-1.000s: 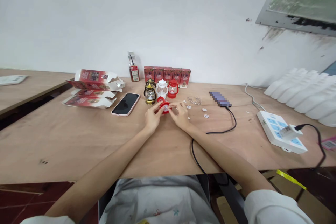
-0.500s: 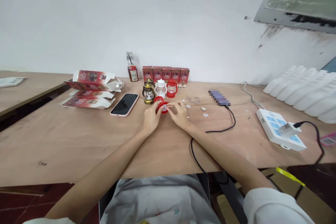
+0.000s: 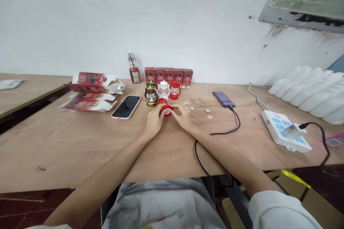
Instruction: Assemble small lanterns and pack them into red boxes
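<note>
Over the wooden table, my left hand (image 3: 154, 120) and my right hand (image 3: 184, 117) pinch a round red lantern part (image 3: 167, 111) from both sides, with a pale centre facing me. Both hands' fingers are closed on its rim, and fingertips partly cover it. Just behind it lies another red piece (image 3: 162, 101), partly hidden. Further back stand a white mini lantern (image 3: 163, 90), a red mini lantern (image 3: 175, 91) and a gold-and-black mini lantern (image 3: 151, 97), with a second dark one behind. To the right of my right hand lie small white flat pieces (image 3: 209, 117).
Several red boxes (image 3: 169, 75) and a bottle (image 3: 134, 73) stand along the wall. Left are flattened cartons (image 3: 92, 87) and a phone (image 3: 126, 107). Right are thin metal bits (image 3: 197, 101), a pixelated device (image 3: 223, 99) with a black cable (image 3: 228, 133), and a power strip (image 3: 285, 132).
My right fingers have moved from across the red part's centre to its rim, and the part appears tilted differently. The view has shifted slightly.
</note>
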